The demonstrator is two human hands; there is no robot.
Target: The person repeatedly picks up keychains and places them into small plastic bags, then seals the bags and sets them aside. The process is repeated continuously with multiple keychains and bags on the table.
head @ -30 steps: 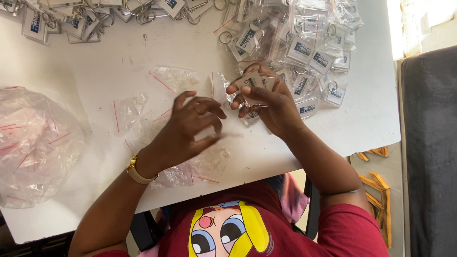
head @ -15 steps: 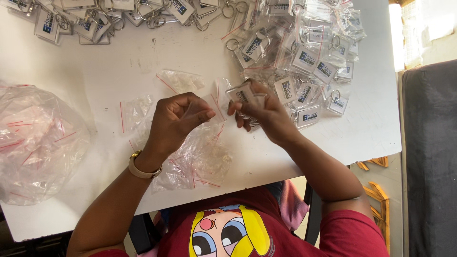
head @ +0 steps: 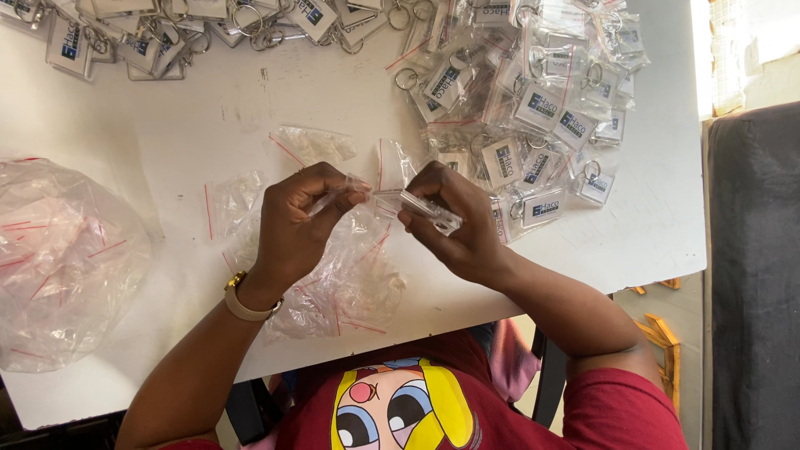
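— What is the left hand (head: 293,223) doing?

— Its fingers are pinched together on a small clear plastic bag with a red strip (head: 340,197). It holds the bag just above the white table (head: 208,108).

— And the right hand (head: 457,223)?

— Its fingers are closed on a clear plastic key tag, a flat see-through rectangle (head: 419,208). The tag is tilted, and one end sits right at the mouth of the little bag. I cannot tell if it is inside the bag.

— So where are the two things?

— Between the two hands, near the middle of the table, close to the person's body.

— What lies under the hands?

— A loose heap of empty clear bags with red strips (head: 346,283). Some more empty ones lie flat on the table just beyond the fingers.

— What else is on the table?

— On the right side there is a pile of bagged key tags with metal rings (head: 542,92). Along the far edge there is a row of key tags with no bags (head: 150,33). On the left sits a big crumpled clear bag full of little bags (head: 58,258).

— Is the person wearing anything on the arm?

— Yes, a gold wristwatch (head: 246,302) on the left wrist. The person also wears a red shirt with a cartoon face (head: 400,408).

— Anything beside the table?

— A dark grey chair (head: 750,275) stands at the right.
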